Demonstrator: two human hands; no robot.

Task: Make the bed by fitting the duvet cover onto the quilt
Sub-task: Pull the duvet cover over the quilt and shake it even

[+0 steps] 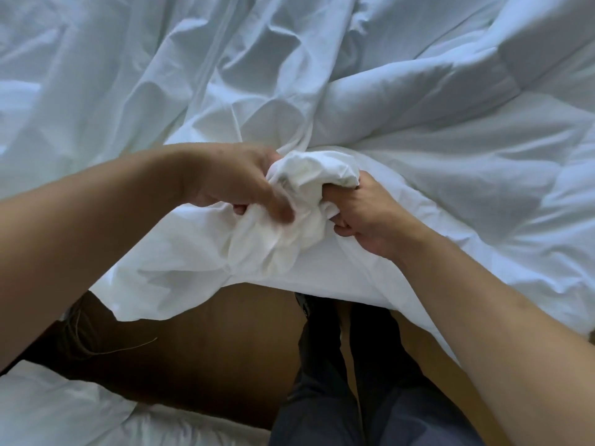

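Hands (238,185) (363,217) gripping bunched duvet cover (302,204)

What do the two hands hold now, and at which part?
Both the left hand and the right hand grip one bunched-up wad of the white bedding near its front edge; whether it is cover or quilt cannot be told.

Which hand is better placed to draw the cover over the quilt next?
Probably the right hand: it grips the bunched duvet cover beside the quilt; the left hand grips the far side.
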